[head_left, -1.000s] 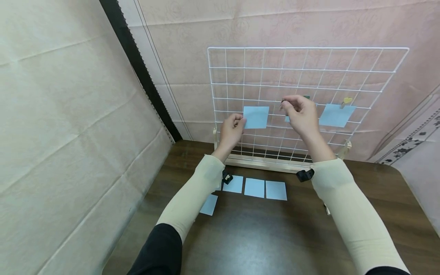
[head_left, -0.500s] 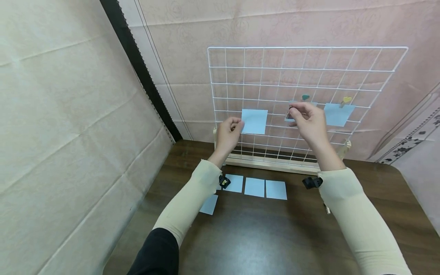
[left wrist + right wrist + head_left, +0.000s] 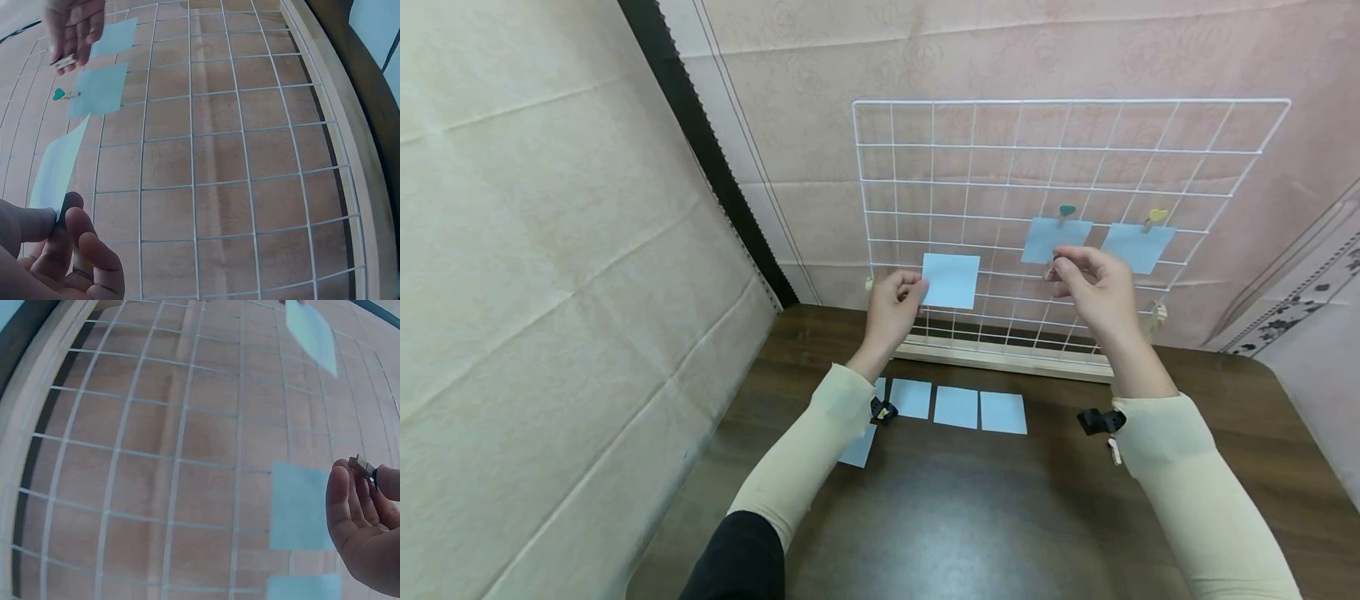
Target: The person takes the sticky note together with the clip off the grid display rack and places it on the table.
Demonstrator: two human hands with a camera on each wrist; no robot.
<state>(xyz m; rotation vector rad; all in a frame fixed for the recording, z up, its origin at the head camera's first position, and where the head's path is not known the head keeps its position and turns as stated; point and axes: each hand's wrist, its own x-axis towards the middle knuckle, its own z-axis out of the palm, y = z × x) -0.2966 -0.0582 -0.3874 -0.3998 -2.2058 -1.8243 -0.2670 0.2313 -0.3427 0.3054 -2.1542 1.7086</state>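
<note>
A light-blue paper square [image 3: 951, 282] is pinched at its left edge by my left hand [image 3: 891, 315], in front of the white wire grid [image 3: 1015, 149]. In the left wrist view this sheet [image 3: 57, 165] stands apart from the wires. My right hand [image 3: 1099, 290] pinches a small clothespin [image 3: 361, 465] between thumb and fingers, just below a hung sheet. Two blue sheets hang on the grid: one [image 3: 1054, 239] under a green heart clothespin [image 3: 1067, 212], the other [image 3: 1138, 248] under a yellow heart clothespin [image 3: 1157, 215].
Several blue sheets [image 3: 957, 407] lie on the dark wooden table [image 3: 940, 517], some partly covered by the left sleeve. A small pale clothespin [image 3: 1114, 452] lies beside the right sleeve. The grid stands in a pale wooden base [image 3: 1000, 357] before a cloth-covered wall.
Both hands have moved down. The left hand lowers its blue sheet slightly leftward, while the right hand shifts right with its clothespin, uncovering the green heart clothespin and the sheet under it.
</note>
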